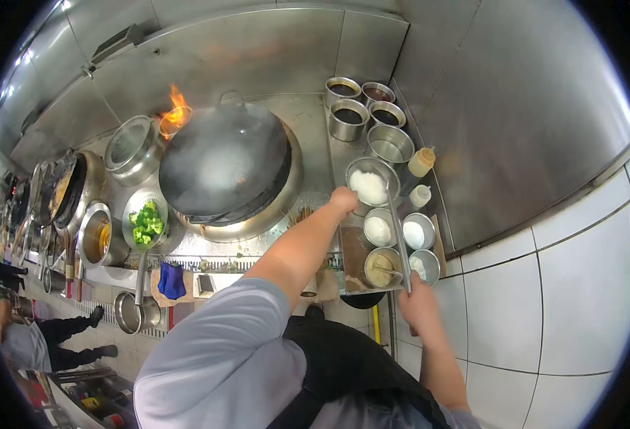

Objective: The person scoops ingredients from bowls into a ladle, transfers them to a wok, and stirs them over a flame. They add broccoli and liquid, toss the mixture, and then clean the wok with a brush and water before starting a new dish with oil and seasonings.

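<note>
My right hand (pixel 418 304) is closed around the long handle of a metal ladle (pixel 401 247). The ladle's far end reaches into a steel bowl (pixel 350 166) of white granules (pixel 368 187). At that bowl's left rim, my left hand (pixel 343 201) is closed, its fingertips partly hidden. Just below stand several steel cups with white powders (pixel 378 229) and one with a yellowish seasoning (pixel 381 269), a small spoon in it.
A steaming wok (pixel 222 168) sits on the burner left of my arm, a flame (pixel 177 114) behind it. Broccoli (pixel 146 222) lies in a strainer (pixel 159 202). Dark sauces fill pots (pixel 348 127) at the back right, near squeeze bottles (pixel 421 162). Another person (pixel 32 343) stands far left.
</note>
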`<state>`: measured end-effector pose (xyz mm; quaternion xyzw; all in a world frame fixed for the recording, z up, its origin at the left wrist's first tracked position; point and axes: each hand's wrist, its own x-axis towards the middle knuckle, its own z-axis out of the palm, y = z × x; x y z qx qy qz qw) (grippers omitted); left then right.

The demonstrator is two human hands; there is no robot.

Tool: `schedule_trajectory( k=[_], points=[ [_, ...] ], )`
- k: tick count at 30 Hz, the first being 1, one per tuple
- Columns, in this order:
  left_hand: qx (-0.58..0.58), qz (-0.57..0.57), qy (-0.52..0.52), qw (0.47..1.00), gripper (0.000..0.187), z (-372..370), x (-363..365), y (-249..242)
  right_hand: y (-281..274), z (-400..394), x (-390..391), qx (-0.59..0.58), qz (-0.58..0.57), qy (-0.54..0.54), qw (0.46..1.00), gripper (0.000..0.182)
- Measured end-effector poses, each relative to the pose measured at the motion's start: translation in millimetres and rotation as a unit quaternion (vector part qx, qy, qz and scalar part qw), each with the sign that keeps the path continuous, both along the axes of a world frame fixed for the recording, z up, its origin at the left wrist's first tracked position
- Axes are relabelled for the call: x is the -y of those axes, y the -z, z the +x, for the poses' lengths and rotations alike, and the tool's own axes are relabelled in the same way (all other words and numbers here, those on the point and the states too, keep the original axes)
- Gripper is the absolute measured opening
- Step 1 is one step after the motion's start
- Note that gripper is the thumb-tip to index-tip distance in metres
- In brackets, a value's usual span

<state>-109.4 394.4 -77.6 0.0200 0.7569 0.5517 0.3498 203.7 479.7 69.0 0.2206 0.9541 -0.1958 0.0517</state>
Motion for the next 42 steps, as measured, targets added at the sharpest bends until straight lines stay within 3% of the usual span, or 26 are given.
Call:
schedule_trajectory(
  k=[1,3,4,6,10,12,16,18,19,21,24,25,27,31,33,35,36,38,39,41,42],
  points=[
    [0.003,-0.002,0.001,1.000,0.036,1,2,2,0,1,-8,0.003,-0.002,0.001,1.000,0.050],
    [0.004,0.021,-0.036,0.999,0.039,3,4,0,-23,-3,-14,0.012,-0.171,0.016,0.985,0.050],
    [0.002,0.022,-0.035,0.999,0.039,3,2,-1,-17,-3,-12,0.010,-0.170,0.016,0.985,0.050],
    [0.003,0.022,-0.039,0.999,0.039,1,1,4,0,-4,-2,0.010,0.012,0.015,1.000,0.051],
    [-0.018,-0.007,-0.036,0.999,0.039,1,0,8,-13,8,-1,0.013,-0.030,0.004,0.999,0.051],
    [0.015,0.031,-0.062,0.997,0.037,-1,0,6,-24,-1,-7,0.011,-0.121,0.044,0.992,0.052],
    [-0.011,0.006,-0.036,0.999,0.035,-5,3,3,-16,-8,2,0.055,0.007,0.037,0.998,0.052],
    [-0.020,0.034,-0.031,0.999,0.034,-5,3,12,-56,-9,0,0.093,-0.198,0.071,0.973,0.047],
    [-0.021,0.034,-0.030,0.999,0.034,-6,-2,15,-42,-7,-4,0.091,-0.197,0.071,0.974,0.047],
    [-0.042,0.024,-0.023,0.999,0.035,-12,-5,29,4,-4,-7,-0.006,-0.082,0.068,0.994,0.042],
    [-0.054,-0.010,0.006,0.998,0.033,-10,-4,18,13,4,0,-0.047,-0.046,0.036,0.997,0.039],
    [-0.051,-0.012,0.007,0.999,0.033,-8,0,16,10,3,-5,-0.044,-0.047,0.037,0.997,0.039],
    [0.013,0.034,-0.045,0.998,0.032,-1,2,3,-13,-1,-14,-0.006,-0.201,0.040,0.979,0.040],
    [0.031,0.066,-0.049,0.996,0.032,-6,-2,8,-7,-1,9,0.044,-0.047,0.046,0.997,0.044],
    [0.039,0.036,-0.038,0.998,0.033,-5,-1,7,0,3,-2,0.012,-0.068,0.027,0.997,0.046],
    [0.028,0.025,-0.031,0.999,0.033,-4,1,6,6,3,-13,-0.037,-0.192,0.044,0.980,0.045],
    [0.018,0.015,-0.029,0.999,0.033,-4,1,3,9,3,-10,-0.038,-0.190,0.045,0.980,0.045],
    [0.009,-0.005,-0.007,1.000,0.033,-4,2,-2,13,2,2,0.000,-0.024,0.039,0.999,0.042],
    [0.000,-0.028,0.013,1.000,0.033,-5,3,-5,10,-1,-2,-0.002,-0.023,0.037,0.999,0.042],
    [0.008,0.001,-0.012,1.000,0.036,-3,7,-5,5,2,-13,-0.027,-0.217,0.051,0.974,0.039],
    [0.015,0.033,-0.038,0.999,0.039,-1,6,-4,12,2,-19,-0.046,-0.200,0.033,0.978,0.037]
  ],
)
